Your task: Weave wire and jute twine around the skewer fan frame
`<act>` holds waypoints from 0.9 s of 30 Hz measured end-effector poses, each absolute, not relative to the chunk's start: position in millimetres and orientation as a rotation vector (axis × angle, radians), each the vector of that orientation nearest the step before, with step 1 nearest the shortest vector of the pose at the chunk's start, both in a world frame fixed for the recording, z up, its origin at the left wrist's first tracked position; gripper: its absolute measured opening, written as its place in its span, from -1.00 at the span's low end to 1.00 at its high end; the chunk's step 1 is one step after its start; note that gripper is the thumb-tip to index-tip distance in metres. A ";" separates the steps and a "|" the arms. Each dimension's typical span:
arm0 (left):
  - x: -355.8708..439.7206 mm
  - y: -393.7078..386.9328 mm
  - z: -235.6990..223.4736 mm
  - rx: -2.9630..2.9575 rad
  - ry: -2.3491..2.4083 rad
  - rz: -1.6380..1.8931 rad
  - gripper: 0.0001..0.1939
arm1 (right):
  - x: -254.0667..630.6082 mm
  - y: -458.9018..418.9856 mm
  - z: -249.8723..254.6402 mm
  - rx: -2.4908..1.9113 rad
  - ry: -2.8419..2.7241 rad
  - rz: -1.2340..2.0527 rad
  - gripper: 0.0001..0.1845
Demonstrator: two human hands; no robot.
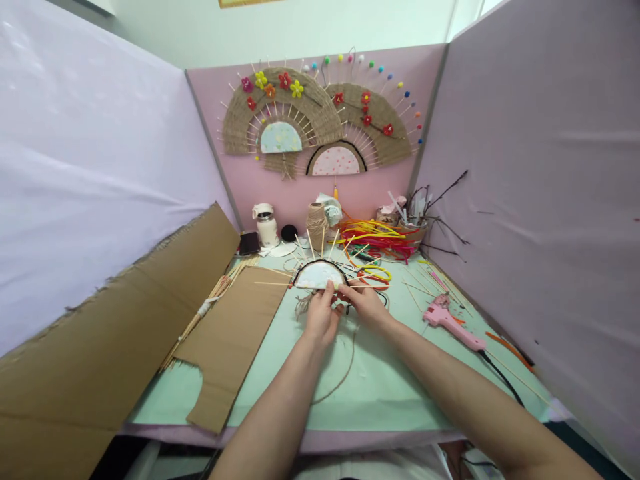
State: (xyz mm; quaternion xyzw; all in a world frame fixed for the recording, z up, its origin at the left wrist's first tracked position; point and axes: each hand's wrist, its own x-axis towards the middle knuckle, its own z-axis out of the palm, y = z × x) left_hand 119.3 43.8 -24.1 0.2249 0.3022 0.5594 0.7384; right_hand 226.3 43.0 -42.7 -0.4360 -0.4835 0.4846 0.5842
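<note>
Half-round piece [320,274], pale patterned face with a dark rim, sits mid-counter, held just above or on the surface; can't tell which. Thin sticks [309,243] radiate from its curved edge. Main risk, judged from here: sticks look slim, so uneven pressure or a twist near the base could loosen or snap one. Right-side sticks overlap the scissors [376,273] in view; if they touch, a sideways turn could snag them on the handle loops. Twine [345,380] loops across the counter [395,400] near the left wrist and could catch and tug if that arm sweeps. Orientation: straight edge faces the person, arch points away toward the back panel; long axis runs left-right along that straight edge, roughly level. Left hand [321,317] pinches the straight edge near its middle, thumb on top; right hand [367,303] grips near the right corner, fingers partly hidden. Both narrow, close together. Further out: cut cardboard [240,327] to the left, pink glue gun [453,323] to the right with its cord trailing to the near side, where a forearm could drag it; colored pipe cleaners [375,233] and twine cone [316,223] behind.
</note>
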 end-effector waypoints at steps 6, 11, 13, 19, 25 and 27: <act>122.7 30.1 -30.4 0.888 0.887 1.124 -0.72 | 234.2 52.7 -42.5 -0.973 -0.888 1.141 -0.67; 114.3 8.1 -20.0 1.687 0.943 1.237 -0.76 | 241.9 49.1 -27.2 -1.027 -0.787 1.014 -0.67; 112.8 9.3 -5.5 1.946 0.945 1.359 -0.65 | 240.0 45.4 -22.9 -1.022 -0.840 0.979 -0.65; 113.9 36.4 23.7 2.538 0.924 1.269 -0.34 | 229.9 33.1 -11.3 -1.052 -1.096 0.754 -0.65; 95.9 38.1 29.0 2.564 0.797 1.349 -0.44 | 222.9 14.0 20.8 -1.090 -1.242 0.676 -0.75; 89.6 37.0 35.2 2.488 0.732 1.436 -0.49 | 218.2 7.1 35.3 -1.065 -1.284 0.697 -0.75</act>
